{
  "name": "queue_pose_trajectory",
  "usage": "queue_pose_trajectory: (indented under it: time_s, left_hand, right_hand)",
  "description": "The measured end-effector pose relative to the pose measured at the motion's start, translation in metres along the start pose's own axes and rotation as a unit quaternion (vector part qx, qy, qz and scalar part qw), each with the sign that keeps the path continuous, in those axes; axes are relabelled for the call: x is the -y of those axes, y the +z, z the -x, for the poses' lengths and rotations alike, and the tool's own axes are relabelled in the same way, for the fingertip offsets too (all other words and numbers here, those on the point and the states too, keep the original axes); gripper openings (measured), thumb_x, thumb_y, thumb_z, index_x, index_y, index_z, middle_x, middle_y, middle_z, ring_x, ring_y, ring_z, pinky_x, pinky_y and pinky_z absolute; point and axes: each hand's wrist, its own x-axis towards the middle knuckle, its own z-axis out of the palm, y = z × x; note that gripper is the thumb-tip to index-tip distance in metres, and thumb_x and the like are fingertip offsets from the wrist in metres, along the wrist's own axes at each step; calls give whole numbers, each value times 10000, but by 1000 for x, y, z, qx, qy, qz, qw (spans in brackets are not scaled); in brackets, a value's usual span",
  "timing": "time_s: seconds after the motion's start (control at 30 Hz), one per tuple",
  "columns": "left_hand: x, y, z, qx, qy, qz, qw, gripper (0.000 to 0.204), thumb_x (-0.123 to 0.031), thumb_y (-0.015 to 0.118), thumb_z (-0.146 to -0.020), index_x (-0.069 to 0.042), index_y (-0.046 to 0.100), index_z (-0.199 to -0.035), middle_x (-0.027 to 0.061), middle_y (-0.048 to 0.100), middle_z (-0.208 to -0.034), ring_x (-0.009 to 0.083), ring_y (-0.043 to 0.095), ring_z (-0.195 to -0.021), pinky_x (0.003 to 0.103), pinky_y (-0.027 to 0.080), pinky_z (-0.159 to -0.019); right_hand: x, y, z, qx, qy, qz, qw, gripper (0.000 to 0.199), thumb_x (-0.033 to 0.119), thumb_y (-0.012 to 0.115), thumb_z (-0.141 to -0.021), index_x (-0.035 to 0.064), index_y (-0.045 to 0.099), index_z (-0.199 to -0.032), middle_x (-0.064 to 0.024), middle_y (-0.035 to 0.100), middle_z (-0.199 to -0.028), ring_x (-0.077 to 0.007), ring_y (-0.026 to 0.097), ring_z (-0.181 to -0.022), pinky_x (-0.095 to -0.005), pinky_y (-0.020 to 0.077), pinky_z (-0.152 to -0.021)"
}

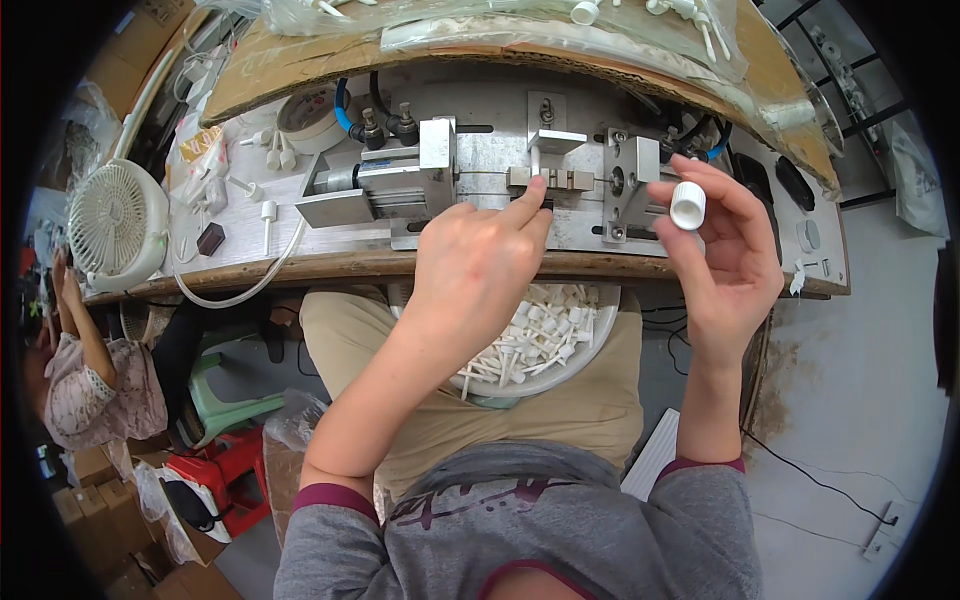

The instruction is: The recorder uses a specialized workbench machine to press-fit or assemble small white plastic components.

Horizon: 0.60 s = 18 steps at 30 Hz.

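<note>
My left hand [475,262] reaches over a metal clamping fixture [575,180] on the bench. Its index finger is stretched out, with the tip on the lower end of a thin white stem [536,160] in the fixture's middle block. The other fingers curl beneath and the thumb is hidden. My right hand [728,258], raised right of the fixture, pinches a white ribbed cap [688,206] between thumb and fingers, its hollow end facing me. Below my left hand, a white basin [612,318] on my lap holds many white caps with stems.
Metal cylinder blocks [437,165] flank the fixture. A cardboard sheet [300,75] under plastic overhangs the back. A white fan [118,215], a tape roll [310,118] and loose white parts stand left; a dark phone-like object [795,183] lies right. Another person [95,380] sits far left.
</note>
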Motion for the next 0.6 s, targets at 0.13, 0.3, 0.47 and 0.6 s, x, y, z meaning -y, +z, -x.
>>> queue_pose_trajectory:
  time_s: [0.13,0.3,0.47,0.6]
  left_hand:
    - [1,-1,-2,28,-3,5,1000,245,-140,767,-726,-62,735,-957,64,704,-1150,230,679,-682,330,538,-638]
    - [4,-20,-10,13,-10,82,997,253,-154,772,-759,-73,734,-995,71,719,-1081,213,673,-680,321,536,-644]
    - [39,-50,-77,-208,49,90,973,294,-182,775,-794,-96,729,-1072,86,723,-922,197,660,-703,317,526,-684]
    - [69,-49,-132,-188,3,11,982,313,-204,686,-838,-7,666,-1081,191,696,-959,355,660,-953,425,517,-861]
  right_hand:
    - [2,-1,4,17,37,-69,997,373,-52,734,-798,-56,594,-1144,-189,608,-1226,-217,673,-1029,-309,551,-870]
    - [5,10,7,91,-57,132,985,317,-22,783,-711,3,680,-1010,-159,626,-1199,-233,659,-972,-318,573,-800]
    - [-13,22,23,161,-86,245,952,280,58,761,-751,12,653,-1005,-143,652,-1191,-283,680,-946,-353,561,-782]
    - [-26,38,21,208,-142,336,908,251,92,739,-744,24,614,-952,-145,663,-1211,-219,651,-615,-315,531,-559]
